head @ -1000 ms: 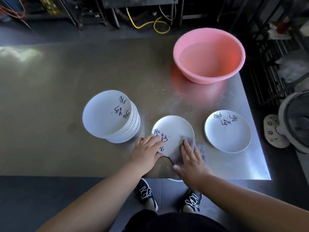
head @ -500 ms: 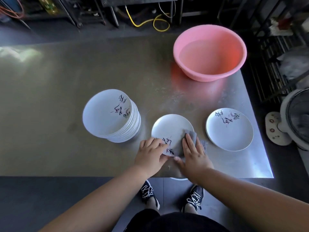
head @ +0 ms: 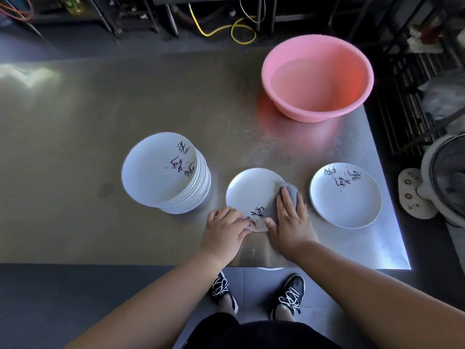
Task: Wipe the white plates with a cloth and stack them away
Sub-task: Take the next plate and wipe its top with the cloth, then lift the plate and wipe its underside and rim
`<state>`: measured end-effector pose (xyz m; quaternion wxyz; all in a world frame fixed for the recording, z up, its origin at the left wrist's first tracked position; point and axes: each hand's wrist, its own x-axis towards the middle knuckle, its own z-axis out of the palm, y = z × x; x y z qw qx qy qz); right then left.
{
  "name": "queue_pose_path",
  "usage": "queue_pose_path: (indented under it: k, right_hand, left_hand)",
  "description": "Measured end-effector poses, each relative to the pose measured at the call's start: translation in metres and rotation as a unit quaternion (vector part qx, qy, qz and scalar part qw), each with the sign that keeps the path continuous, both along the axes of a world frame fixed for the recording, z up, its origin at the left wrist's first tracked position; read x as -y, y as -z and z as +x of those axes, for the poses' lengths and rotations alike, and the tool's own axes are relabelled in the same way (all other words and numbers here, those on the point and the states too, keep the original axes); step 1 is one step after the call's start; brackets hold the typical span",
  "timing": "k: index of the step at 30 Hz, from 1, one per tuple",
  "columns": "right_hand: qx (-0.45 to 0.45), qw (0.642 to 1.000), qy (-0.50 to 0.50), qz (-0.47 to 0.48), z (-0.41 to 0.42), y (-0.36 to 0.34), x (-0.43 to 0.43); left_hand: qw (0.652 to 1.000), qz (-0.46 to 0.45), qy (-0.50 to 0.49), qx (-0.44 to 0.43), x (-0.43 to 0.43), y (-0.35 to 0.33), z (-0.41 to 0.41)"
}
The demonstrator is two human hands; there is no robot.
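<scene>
**Plate Being Wiped Near the Table's Front Edge**

The middle plate (head: 251, 192) is being steadied at its near rim by the left hand (head: 224, 230), with the fingers lightly bent and laid on top. This is likely being done so that the plate is not being turned by the rubbing. The grey cloth (head: 292, 191) is being pressed onto the plate's right side under the flat, close-set fingers of the right hand (head: 293, 222). The stack (head: 161, 170) is being left just beside, probably within reach. Most of the cloth is being hidden, and the left thumb is not being shown.

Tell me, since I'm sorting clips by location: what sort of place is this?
Probably a restaurant or canteen dishwashing area: a stainless steel worktable, a tall stack of matching printed plates, and a pink basin of water.
</scene>
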<state>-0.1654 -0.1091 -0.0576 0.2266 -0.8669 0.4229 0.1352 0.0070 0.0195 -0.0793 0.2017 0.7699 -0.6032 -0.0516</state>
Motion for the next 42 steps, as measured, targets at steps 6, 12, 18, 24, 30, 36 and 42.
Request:
queue_pose_path:
  k: [6,12,18,24,30,36,42]
  right_hand:
    - [0.15,0.985,-0.027,-0.087,-0.022,0.028,-0.034]
    - [0.248,0.967,0.037,-0.037,-0.024,-0.012,-0.014]
    - [-0.036,0.991,0.124,0.044,0.0,-0.053,0.04]
    - [-0.099,0.983,0.131,0.085,0.026,-0.044,0.069]
    - [-0.121,0.977,0.097,0.148,0.039,-0.053,0.083]
    - [-0.026,0.974,0.177,0.141,0.036,-0.074,0.084]
    - [0.308,0.868,0.346,0.18,0.016,-0.15,0.065]
  left_hand:
    - [1.0,-0.001,-0.011,-0.015,0.005,0.001,-0.005]
    - [1.0,0.009,-0.002,-0.005,0.005,-0.007,0.001]
    - [0.98,0.155,-0.121,0.022,0.014,-0.042,0.012]
    - [0.923,0.328,-0.186,-0.08,0.049,-0.069,0.023]
    - [0.878,0.35,-0.22,-0.242,0.07,-0.072,0.042]
    - [0.868,0.306,-0.233,-0.315,0.071,-0.09,0.039]
    - [0.826,0.061,-0.219,-0.516,0.069,-0.133,0.029]
